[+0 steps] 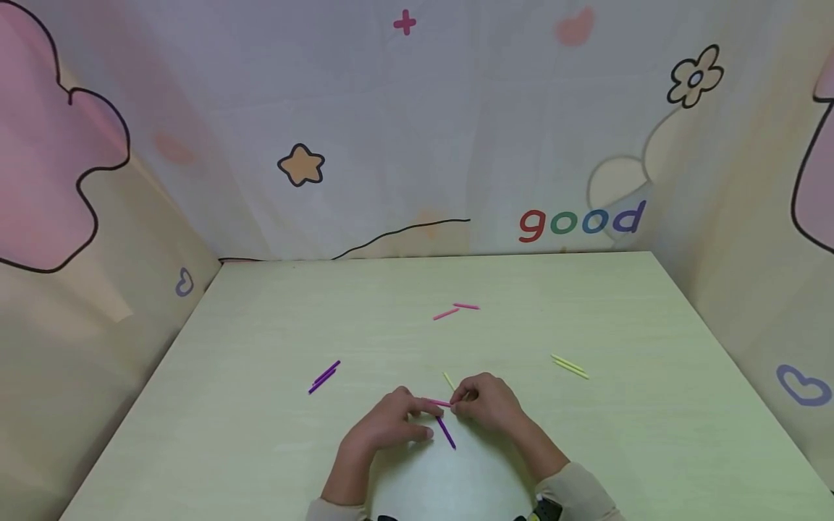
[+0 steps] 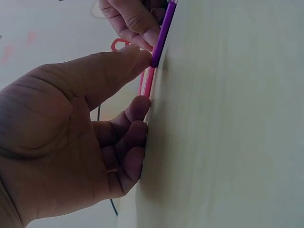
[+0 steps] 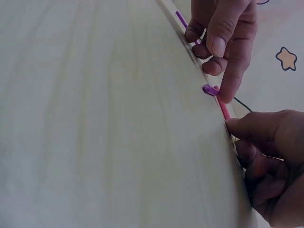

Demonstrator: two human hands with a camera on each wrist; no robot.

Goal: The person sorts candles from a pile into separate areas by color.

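A pink stick (image 1: 438, 402) lies between the two hands in front of the person. My left hand (image 1: 397, 421) reaches in from the left, its outstretched index fingertip touching the pink stick near the top of a purple stick (image 1: 447, 434). The left thumb points past that purple stick, apart from the index finger. My right hand (image 1: 487, 401) pinches the other end of the pink stick, its fingers curled; in the right wrist view its thumb (image 3: 237, 124) sits right at that end. A yellow stick (image 1: 448, 380) slants out behind the right fingertips, its lower part hidden.
Two purple sticks (image 1: 323, 377) lie to the left on the pale table (image 1: 247, 449). Farther back are two pink sticks (image 1: 456, 310), and to the right two yellow sticks (image 1: 570, 366). A printed cloth (image 1: 365, 108) hangs behind and beside the table.
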